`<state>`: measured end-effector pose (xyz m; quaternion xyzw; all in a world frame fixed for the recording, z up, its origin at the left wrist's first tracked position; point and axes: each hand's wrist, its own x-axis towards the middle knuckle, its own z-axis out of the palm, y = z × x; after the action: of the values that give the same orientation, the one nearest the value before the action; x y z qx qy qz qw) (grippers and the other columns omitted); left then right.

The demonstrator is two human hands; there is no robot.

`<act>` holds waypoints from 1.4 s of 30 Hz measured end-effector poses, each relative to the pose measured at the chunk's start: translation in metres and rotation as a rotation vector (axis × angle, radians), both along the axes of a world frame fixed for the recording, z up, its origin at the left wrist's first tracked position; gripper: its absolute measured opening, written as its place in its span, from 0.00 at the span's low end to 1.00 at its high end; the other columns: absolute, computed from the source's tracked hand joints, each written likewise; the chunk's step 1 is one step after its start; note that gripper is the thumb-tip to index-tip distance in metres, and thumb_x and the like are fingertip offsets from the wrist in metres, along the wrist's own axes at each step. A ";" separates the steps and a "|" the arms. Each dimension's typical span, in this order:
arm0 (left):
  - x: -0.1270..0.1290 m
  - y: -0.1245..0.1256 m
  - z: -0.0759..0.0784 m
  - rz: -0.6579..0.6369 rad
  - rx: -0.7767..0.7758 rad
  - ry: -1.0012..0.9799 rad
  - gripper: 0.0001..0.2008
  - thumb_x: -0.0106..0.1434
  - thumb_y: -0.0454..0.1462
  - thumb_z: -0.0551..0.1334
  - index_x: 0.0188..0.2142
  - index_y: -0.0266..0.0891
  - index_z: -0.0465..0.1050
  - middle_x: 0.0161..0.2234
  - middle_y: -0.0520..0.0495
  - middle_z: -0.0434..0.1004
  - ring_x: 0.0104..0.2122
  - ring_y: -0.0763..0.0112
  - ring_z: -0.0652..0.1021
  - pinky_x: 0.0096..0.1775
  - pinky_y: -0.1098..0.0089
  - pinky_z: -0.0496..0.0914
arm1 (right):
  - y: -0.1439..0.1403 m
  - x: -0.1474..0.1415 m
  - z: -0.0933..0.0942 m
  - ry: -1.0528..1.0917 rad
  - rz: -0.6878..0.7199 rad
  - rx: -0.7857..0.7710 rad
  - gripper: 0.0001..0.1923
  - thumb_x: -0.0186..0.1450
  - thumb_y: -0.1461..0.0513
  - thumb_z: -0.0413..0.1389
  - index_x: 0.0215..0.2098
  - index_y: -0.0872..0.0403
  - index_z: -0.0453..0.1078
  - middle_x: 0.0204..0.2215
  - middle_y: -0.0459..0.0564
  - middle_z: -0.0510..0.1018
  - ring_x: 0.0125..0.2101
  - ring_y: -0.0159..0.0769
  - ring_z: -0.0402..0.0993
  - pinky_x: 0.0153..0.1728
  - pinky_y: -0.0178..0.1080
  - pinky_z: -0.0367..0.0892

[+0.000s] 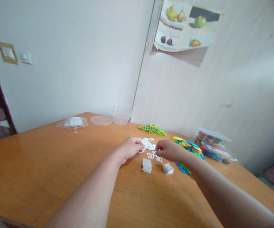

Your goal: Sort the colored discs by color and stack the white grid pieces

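A loose heap of small white window-shaped plastic pieces lies on the wooden table between my hands. My left hand is at the heap's left edge, thumb and fingers pinched together. At the right edge my right hand is also closed in a pinch. Whatever either pinch holds is too small or hidden to make out. A few single white pieces are spread just in front of the heap. Nearer to me are a taller neat stack of the pieces and a shorter, slightly skewed stack.
Behind the heap lies a pile of green pieces. Yellow, blue and green discs lie beyond my right forearm, beside clear boxes. A clear tub, a round lid and clear packaging stand along the wall.
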<state>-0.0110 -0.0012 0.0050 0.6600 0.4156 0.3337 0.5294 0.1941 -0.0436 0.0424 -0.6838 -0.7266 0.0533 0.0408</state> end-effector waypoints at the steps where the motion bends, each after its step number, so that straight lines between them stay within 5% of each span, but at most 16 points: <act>1: 0.000 -0.001 0.001 0.002 0.001 0.006 0.06 0.51 0.36 0.62 0.29 0.37 0.71 0.28 0.48 0.77 0.27 0.73 0.73 0.29 0.73 0.64 | 0.003 0.005 -0.003 -0.007 -0.013 -0.005 0.08 0.57 0.60 0.56 0.33 0.53 0.74 0.31 0.48 0.78 0.31 0.35 0.72 0.28 0.33 0.58; 10: -0.001 0.001 -0.001 -0.001 0.021 0.032 0.07 0.49 0.36 0.62 0.30 0.37 0.72 0.28 0.49 0.77 0.28 0.71 0.74 0.30 0.73 0.64 | 0.013 0.004 -0.017 0.060 0.136 -0.120 0.21 0.54 0.60 0.61 0.46 0.49 0.74 0.36 0.46 0.77 0.33 0.34 0.72 0.30 0.33 0.60; 23: 0.000 0.001 -0.001 -0.004 0.023 0.028 0.07 0.51 0.36 0.62 0.31 0.36 0.71 0.26 0.49 0.76 0.27 0.73 0.73 0.30 0.73 0.65 | 0.034 -0.003 -0.019 0.181 0.099 -0.204 0.12 0.48 0.61 0.65 0.27 0.54 0.68 0.25 0.42 0.72 0.27 0.30 0.65 0.25 0.31 0.55; 32: -0.001 0.003 -0.003 -0.030 0.004 0.072 0.03 0.50 0.33 0.60 0.27 0.37 0.69 0.22 0.52 0.72 0.20 0.76 0.70 0.25 0.75 0.63 | 0.014 -0.005 -0.008 0.457 0.072 -0.133 0.04 0.57 0.62 0.57 0.31 0.55 0.66 0.23 0.40 0.68 0.24 0.26 0.61 0.25 0.29 0.57; 37: -0.001 0.001 -0.003 -0.108 -0.038 0.136 0.01 0.50 0.33 0.58 0.25 0.38 0.67 0.19 0.52 0.71 0.19 0.75 0.70 0.23 0.75 0.63 | 0.003 -0.011 -0.002 0.811 0.096 -0.310 0.10 0.54 0.59 0.61 0.31 0.56 0.69 0.22 0.40 0.69 0.22 0.25 0.60 0.22 0.29 0.54; 42: -0.001 -0.005 0.003 -0.172 -0.079 0.191 0.02 0.49 0.31 0.58 0.24 0.37 0.68 0.19 0.50 0.73 0.18 0.75 0.71 0.22 0.75 0.64 | -0.001 -0.016 -0.006 0.815 0.116 -0.413 0.08 0.53 0.61 0.60 0.30 0.56 0.71 0.21 0.41 0.68 0.22 0.25 0.60 0.21 0.29 0.52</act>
<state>-0.0117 -0.0065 0.0077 0.7006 0.4187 0.2059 0.5399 0.1784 -0.0447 0.0368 -0.5590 -0.6626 0.4636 0.1831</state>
